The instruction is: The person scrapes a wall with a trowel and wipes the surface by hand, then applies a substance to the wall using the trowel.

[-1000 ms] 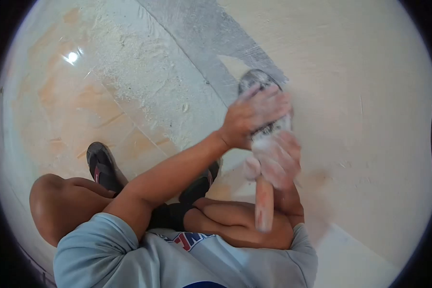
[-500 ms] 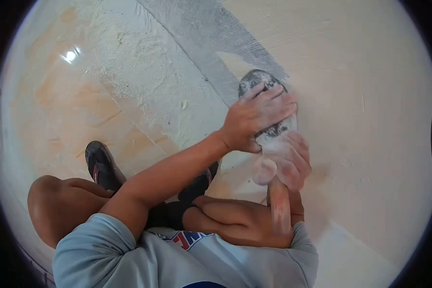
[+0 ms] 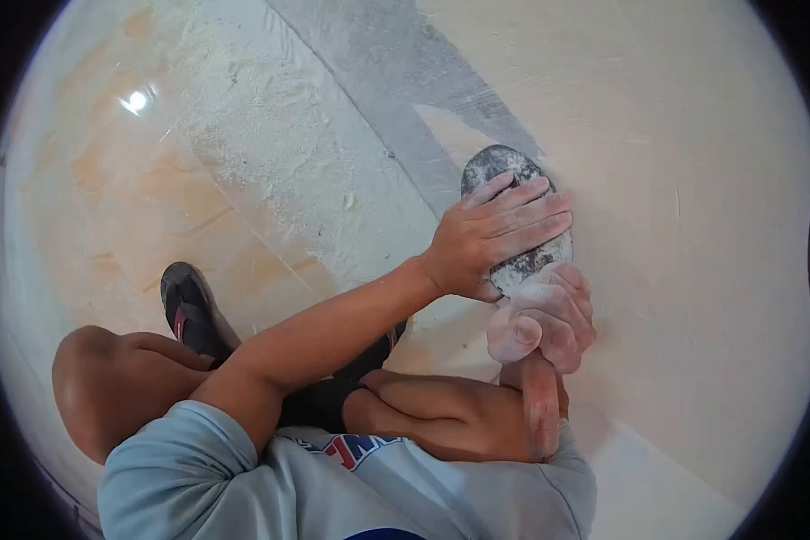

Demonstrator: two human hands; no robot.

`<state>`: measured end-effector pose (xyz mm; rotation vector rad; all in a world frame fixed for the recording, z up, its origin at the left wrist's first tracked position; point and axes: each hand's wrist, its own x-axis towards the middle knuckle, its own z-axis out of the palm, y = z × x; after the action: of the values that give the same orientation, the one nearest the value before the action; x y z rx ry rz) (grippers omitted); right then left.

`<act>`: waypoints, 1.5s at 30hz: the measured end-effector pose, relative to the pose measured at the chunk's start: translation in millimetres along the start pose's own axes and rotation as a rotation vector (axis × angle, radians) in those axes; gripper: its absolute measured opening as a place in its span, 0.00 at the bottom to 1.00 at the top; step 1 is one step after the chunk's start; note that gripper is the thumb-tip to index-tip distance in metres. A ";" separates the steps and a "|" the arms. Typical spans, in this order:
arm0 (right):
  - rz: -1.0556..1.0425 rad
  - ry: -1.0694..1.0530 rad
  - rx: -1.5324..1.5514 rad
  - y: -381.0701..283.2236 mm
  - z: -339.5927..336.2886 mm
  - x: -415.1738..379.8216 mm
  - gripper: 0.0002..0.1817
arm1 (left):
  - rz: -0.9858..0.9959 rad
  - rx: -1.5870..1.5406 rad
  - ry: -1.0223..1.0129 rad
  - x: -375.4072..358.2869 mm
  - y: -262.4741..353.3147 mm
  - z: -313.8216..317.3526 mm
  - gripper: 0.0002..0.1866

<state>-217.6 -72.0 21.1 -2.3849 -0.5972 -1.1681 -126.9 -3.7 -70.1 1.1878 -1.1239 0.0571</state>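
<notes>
A dust-covered sander-like tool with a dark oval head (image 3: 506,162) lies against a pale, plastered surface (image 3: 684,225). My left hand (image 3: 504,229) is draped over that head, its dusty fingers stretched across the top and the thumb along the near side. Just below, my right hand (image 3: 549,315) has its fingers curled around the tool's body. A reddish-orange handle end (image 3: 542,409) sticks out beneath it towards my knee. White powder coats both hands, and the part of the tool inside the right hand is hidden.
Loose white dust (image 3: 270,162) lies on the tiled floor to the left, alongside a long seam. A grey patch (image 3: 396,67) borders the cream coating. My dark shoe (image 3: 193,310) rests on the floor, with my bent knee (image 3: 90,387) nearby.
Both hands and the tool have shifted slightly right and down. The grip looks the same.
</notes>
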 end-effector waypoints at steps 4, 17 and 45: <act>0.015 -0.003 -0.033 14.8 24.0 -1.4 0.12 | 0.028 0.162 0.102 -11.5 -35.0 2.6 0.40; 0.099 -0.155 0.025 13.8 21.5 6.5 0.12 | -0.037 0.151 0.115 -8.9 -39.3 -1.9 0.36; -0.001 -0.019 -0.001 22.7 47.8 -5.5 0.19 | -0.025 0.249 0.099 -20.0 -56.9 -9.2 0.27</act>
<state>-178.2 -66.0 -14.1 -2.3994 -0.6038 -1.1481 -98.6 -11.7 -123.5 1.4038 -1.0351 0.2402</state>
